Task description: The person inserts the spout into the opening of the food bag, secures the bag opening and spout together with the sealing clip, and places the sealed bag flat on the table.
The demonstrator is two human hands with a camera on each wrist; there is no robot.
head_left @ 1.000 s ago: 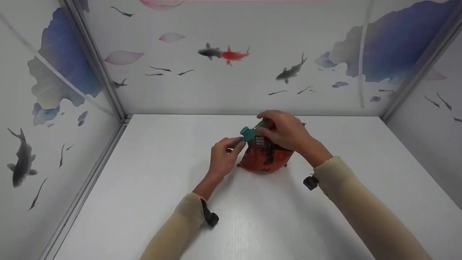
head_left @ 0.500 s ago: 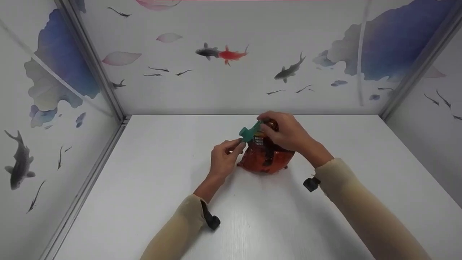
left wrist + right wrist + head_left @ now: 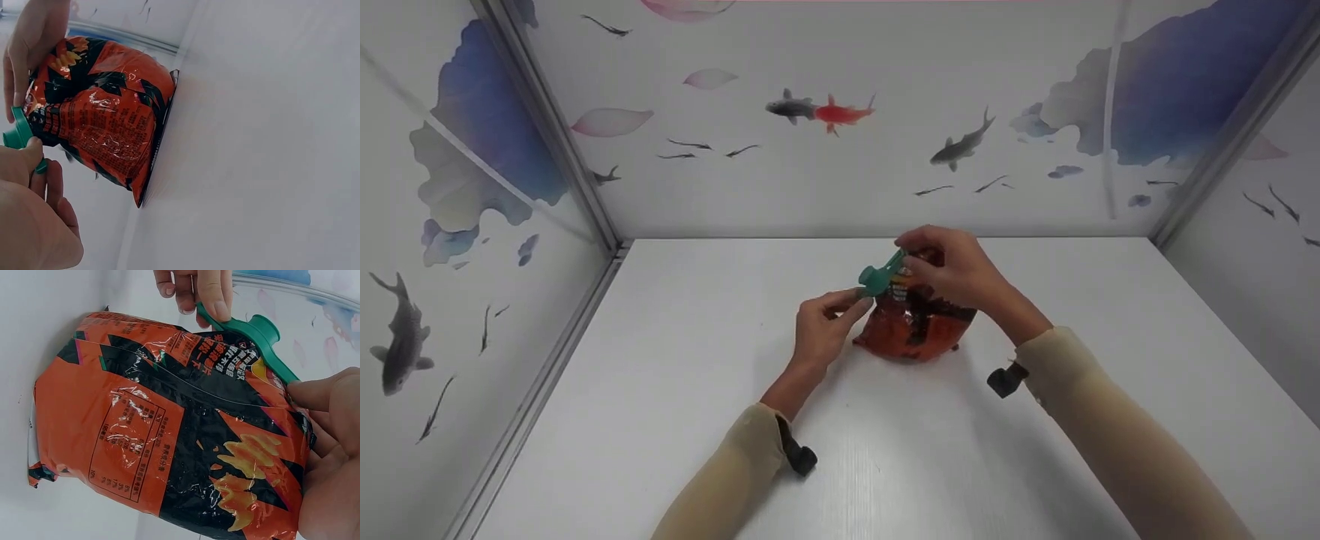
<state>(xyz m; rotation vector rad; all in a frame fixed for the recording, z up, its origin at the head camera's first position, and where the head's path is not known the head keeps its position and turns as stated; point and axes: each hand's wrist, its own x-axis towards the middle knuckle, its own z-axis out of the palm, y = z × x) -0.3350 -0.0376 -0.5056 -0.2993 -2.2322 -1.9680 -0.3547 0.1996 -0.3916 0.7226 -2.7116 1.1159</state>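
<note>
An orange-and-black snack bag (image 3: 919, 334) stands on the table, its gathered top leaning left in the head view. Across that top lies a green bag clip with a round spout (image 3: 876, 279). My left hand (image 3: 825, 330) pinches the clip's near end between thumb and fingers, as the left wrist view shows. With thumb and fingertips my right hand (image 3: 956, 270) holds the clip's other end, its palm against the bag's upper side. In the right wrist view the clip (image 3: 261, 334) spans between both hands. The right hand hides part of the bag's top.
The white table (image 3: 697, 420) ends at a back wall (image 3: 810, 195) printed with fish and petals, just behind the bag. Side panels with metal frame strips (image 3: 562, 135) stand left and right. A small black camera (image 3: 801, 457) sits at the left wrist, another (image 3: 1006, 381) at the right.
The right thumb and fingers have shifted slightly up and right, so more of the green clip's arm shows. The left hand and the bag stay nearly where they were.
</note>
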